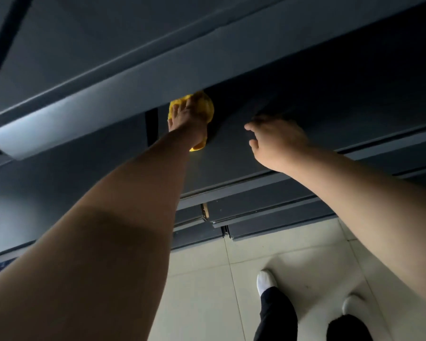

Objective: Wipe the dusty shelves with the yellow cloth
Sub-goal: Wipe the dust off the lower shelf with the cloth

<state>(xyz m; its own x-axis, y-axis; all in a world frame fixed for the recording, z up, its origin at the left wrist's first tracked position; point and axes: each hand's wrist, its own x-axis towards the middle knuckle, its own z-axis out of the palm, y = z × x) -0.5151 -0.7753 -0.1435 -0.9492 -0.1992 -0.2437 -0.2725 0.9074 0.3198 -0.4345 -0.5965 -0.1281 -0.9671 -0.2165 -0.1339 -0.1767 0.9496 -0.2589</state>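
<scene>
Now the left hand (190, 119) presses the bunched cloth (202, 107) onto the shelf (231, 148); the right hand (276, 141) rests empty, fingers loosely curled. Best keep pressure flat and sweep outward.

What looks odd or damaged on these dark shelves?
Nothing stands out. The left hand presses the yellow cloth deep into a shelf, the right hand rests on it, and the shelves look straight. The picture is dim.
</scene>
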